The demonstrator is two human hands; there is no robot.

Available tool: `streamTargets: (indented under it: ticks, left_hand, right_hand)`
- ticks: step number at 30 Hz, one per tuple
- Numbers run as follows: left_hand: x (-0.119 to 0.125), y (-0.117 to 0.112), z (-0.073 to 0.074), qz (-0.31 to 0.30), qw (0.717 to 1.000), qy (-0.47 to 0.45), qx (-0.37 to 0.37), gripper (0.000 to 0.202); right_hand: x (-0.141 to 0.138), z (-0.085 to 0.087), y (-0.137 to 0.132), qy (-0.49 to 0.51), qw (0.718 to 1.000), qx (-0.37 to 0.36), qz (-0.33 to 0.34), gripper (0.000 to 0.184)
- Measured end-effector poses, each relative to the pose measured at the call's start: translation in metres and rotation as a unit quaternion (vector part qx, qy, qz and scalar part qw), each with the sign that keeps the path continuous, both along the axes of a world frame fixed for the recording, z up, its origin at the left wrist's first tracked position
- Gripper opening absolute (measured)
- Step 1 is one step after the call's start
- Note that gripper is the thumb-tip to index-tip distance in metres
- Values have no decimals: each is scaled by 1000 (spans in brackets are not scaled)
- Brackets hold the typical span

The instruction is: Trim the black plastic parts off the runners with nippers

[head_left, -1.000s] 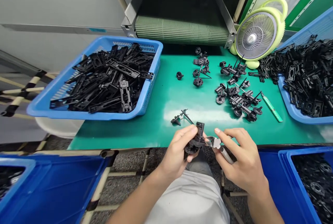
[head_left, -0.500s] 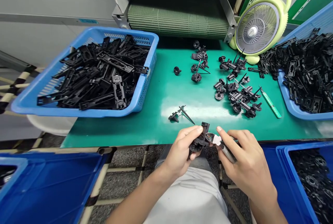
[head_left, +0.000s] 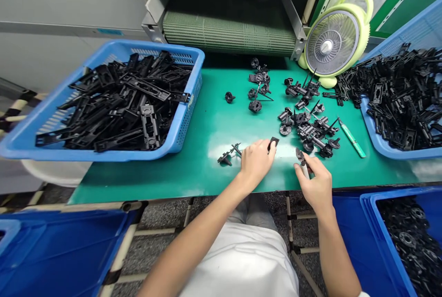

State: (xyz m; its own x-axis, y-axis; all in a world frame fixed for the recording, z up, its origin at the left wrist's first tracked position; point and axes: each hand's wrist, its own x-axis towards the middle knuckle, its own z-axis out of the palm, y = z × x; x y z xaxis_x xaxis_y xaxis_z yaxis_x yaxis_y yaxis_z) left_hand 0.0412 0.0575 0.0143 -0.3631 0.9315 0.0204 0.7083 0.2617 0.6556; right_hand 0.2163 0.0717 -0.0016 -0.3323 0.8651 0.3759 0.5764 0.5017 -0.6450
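Observation:
Over the green tabletop [head_left: 193, 172], my left hand [head_left: 256, 161] is closed around a black plastic part [head_left: 274, 141], whose end shows past the thumb and fingers; the rest is hidden. My right hand [head_left: 316, 182] grips a pair of cutting pliers [head_left: 302, 161], jaws pointing away from me. A black branched plastic piece [head_left: 226, 156] lies just left of my left hand. Beyond the pliers is a pile of black plastic parts [head_left: 307, 129] with round discs and thin spikes. Farther back are a smaller cluster of black parts [head_left: 257, 94] and a single round black part [head_left: 229, 97].
A blue basket [head_left: 188, 122] full of long black parts stands left; another full blue basket [head_left: 386, 152] stands right. A green-handled knife [head_left: 352, 138] lies near it. A conveyor belt [head_left: 228, 32] and a yellow-green fan [head_left: 333, 43] are behind. A blue bin [head_left: 376, 209] holds parts lower right.
Both hands have moved forward over the table and apart from each other. The pliers have come away from the black part in my left hand. The view has shifted slightly.

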Motion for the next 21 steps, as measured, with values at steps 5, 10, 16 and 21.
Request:
streamTargets:
  ticks: [5,10,16,21]
  left_hand:
    - [-8,2,-2,21,998,-45,46,36]
    - [-12,-34,19,38,872,-483,66,40]
    - [5,-55,43,56,772,-625,102,46]
    - [9,-61,45,-2,787,-599,152,35]
  right_hand:
    - [-1,-14,-3,-10,1000,-15,-18,34]
    - [-5,6,-24,-26,998,18,62,39]
    - [-14,40,-51,-61,986,75,139,50]
    - [-13,52,-62,-57,986,77,140,53]
